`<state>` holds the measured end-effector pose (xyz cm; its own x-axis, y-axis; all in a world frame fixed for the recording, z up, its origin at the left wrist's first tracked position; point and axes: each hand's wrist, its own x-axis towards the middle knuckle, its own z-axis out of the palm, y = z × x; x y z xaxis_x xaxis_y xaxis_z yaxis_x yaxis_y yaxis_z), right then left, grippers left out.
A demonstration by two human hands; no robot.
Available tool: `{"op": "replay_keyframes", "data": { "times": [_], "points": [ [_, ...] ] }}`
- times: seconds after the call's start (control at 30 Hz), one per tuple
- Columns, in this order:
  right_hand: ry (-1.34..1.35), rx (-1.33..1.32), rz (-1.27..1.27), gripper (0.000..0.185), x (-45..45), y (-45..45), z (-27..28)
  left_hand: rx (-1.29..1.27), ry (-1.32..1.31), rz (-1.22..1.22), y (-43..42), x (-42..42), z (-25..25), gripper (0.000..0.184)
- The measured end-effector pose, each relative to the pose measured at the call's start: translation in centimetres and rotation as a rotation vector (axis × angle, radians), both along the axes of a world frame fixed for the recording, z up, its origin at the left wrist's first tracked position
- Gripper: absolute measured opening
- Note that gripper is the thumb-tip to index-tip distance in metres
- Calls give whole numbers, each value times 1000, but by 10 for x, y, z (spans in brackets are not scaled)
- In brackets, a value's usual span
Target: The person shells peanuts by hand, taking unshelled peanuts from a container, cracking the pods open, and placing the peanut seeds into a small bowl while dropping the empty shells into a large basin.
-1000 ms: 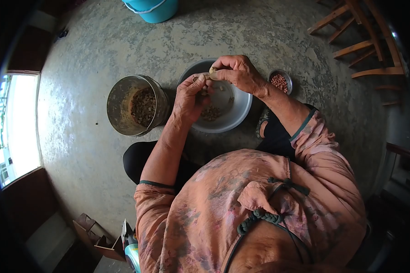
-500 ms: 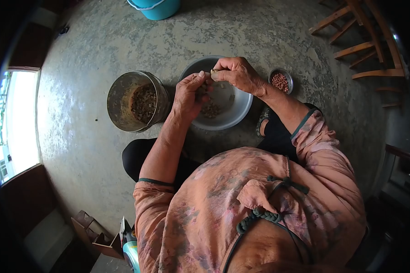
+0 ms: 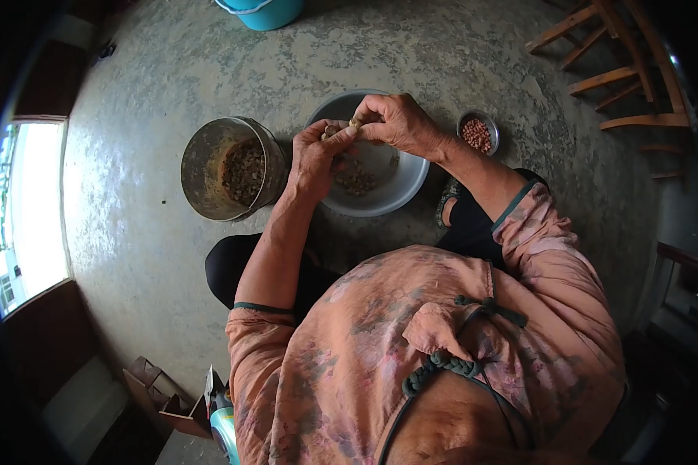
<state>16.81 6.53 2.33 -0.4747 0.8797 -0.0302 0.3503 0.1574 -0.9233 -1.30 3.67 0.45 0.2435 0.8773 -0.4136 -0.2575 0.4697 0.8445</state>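
Right over the grey basin [image 3: 399, 186], I have both hands raised and brought together at the fingertips. My right hand [image 3: 358, 124] has its thumb and forefinger closed in a pinch on a small pale pod [image 3: 354, 123], which sits just where the two hands meet. My left hand [image 3: 343, 133] is curled, its thumb pressed up against the same pod, and a browner piece [image 3: 331, 131] shows by its bent fingers. The lower fingers of this hand are in shadow, so I cannot tell what else they hold.

Beneath my hands, a loose heap of small brown bits [image 3: 354, 182] lies on the bottom of the basin, toward its near left part. Just left of the basin a worn metal bucket [image 3: 202, 167] stands on the concrete floor [image 3: 132, 256], with brown lumpy pieces [image 3: 244, 170] inside it. Right of the basin, beyond my right wrist, is a small metal bowl [image 3: 494, 147] of pinkish kernels [image 3: 475, 134].

At the far edge stands a light blue bucket [image 3: 267, 15] with a pale handle, partly cut off from view. Wooden furniture [image 3: 640, 122] with slender bars is at the far right. A bright opening [image 3: 39, 209] is on the left, and a small wooden box [image 3: 186, 418] lies at the near left, close to my patterned orange shirt [image 3: 411, 333].
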Motion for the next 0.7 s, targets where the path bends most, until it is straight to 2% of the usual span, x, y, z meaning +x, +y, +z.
{"op": "replay_keyframes", "data": {
  "times": [0.13, 0.27, 0.7],
  "points": [
    [0, 13, 34, 16, 1, -1, 5, 37, 51, -74, 3, -2, 0, 16],
    [118, -201, -15, 14, 1, -2, 6, 47, 76, -87, 5, -2, 2, 19],
    [270, -364, -61, 16, 5, 0, 11, 90, -6, 26, 1, 7, 2, 18]
  ]
}}
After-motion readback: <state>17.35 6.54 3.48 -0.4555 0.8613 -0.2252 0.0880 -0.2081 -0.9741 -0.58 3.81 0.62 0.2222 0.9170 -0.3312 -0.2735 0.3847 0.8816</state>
